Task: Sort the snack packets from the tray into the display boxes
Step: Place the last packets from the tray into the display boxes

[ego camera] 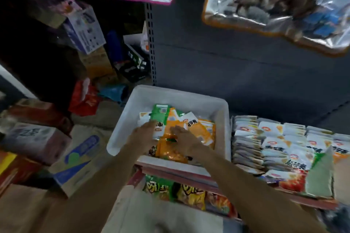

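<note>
A white plastic tray (166, 96) stands in the middle, holding a loose heap of orange, green and white snack packets (200, 130). Both my hands reach into it. My left hand (144, 132) lies with straight fingers on a green and white packet (160, 114) at the heap's left. My right hand (182, 138) rests with fingers stretched over the orange packets in the middle. The view is blurred, so I cannot make out a grip on any packet. To the right stands a display box (320, 181) packed with rows of white packets (274, 138).
Below the tray a red shelf edge (176, 173) fronts green and yellow snack bags (170, 191). Cardboard cartons (75, 161) crowd the floor at left. A grey shelf back panel (236, 62) rises behind, with clear hanging bags (274, 0) overhead.
</note>
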